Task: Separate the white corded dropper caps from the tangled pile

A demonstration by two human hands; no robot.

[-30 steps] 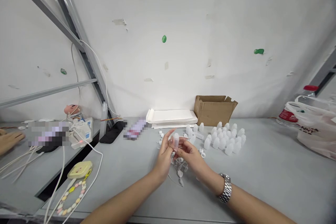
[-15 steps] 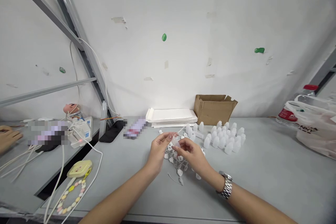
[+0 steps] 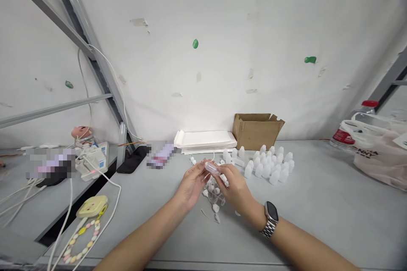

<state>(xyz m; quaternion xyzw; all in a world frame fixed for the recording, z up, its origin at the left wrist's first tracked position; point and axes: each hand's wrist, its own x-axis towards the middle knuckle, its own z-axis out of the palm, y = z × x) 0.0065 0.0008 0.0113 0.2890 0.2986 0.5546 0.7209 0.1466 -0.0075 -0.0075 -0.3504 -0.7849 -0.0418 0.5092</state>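
Note:
A small translucent plastic bottle [image 3: 212,168] lies tilted between my two hands, above the table. My left hand [image 3: 193,183] is closed on its left end with the fingertips. My right hand [image 3: 234,184] pinches the right end, its back turned up and a watch on the wrist. Under and between the hands lies a loose pile of small white caps [image 3: 216,208] with thin strips, partly covered by my fingers. To the right, several white squeeze bottles [image 3: 266,165] stand upright in a group. A few more stand just behind my right hand.
A brown cardboard box [image 3: 257,132] and a stack of white padded envelopes [image 3: 205,139] stand against the wall. On the left are a power strip [image 3: 92,163], cables, a yellow case [image 3: 92,206] and a bead bracelet [image 3: 66,254]. A plastic bag [image 3: 378,156] sits at right.
The bottle has turned onto its side between my fingers. My right hand has rolled over, bringing the watch face into sight. At the far left, another person's hand has almost left the view.

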